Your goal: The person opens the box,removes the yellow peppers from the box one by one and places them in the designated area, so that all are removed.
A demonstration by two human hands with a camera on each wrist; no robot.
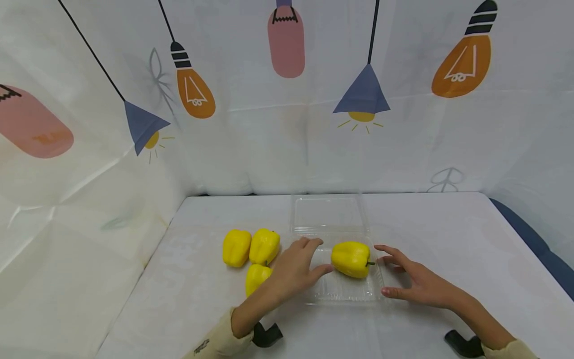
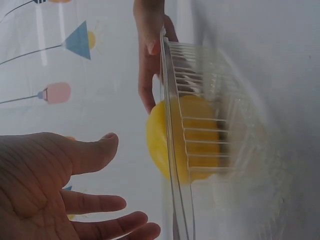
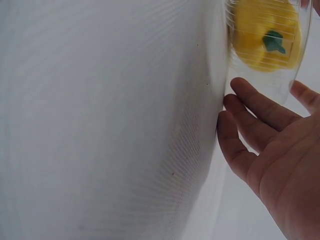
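A yellow bell pepper (image 1: 351, 259) with a green stem lies on its side in the right part of a clear plastic clamshell box (image 1: 345, 293), whose lid (image 1: 329, 212) is folded back. My left hand (image 1: 293, 264) hovers over the box's left side, fingers spread and holding nothing; in the left wrist view the hand (image 2: 95, 185) is apart from the pepper (image 2: 195, 140). At the box's right side is my right hand (image 1: 417, 281), its fingers loosely bent beside the wall. The right wrist view shows the hand (image 3: 285, 145) near the box, with nothing gripped.
Left of the box, two yellow bell peppers (image 1: 236, 248) (image 1: 264, 246) lie side by side. A third pepper (image 1: 256, 279) is partly hidden behind my left forearm. The white table (image 1: 179, 299) meets a patterned curtain (image 1: 278, 149) at its back edge.
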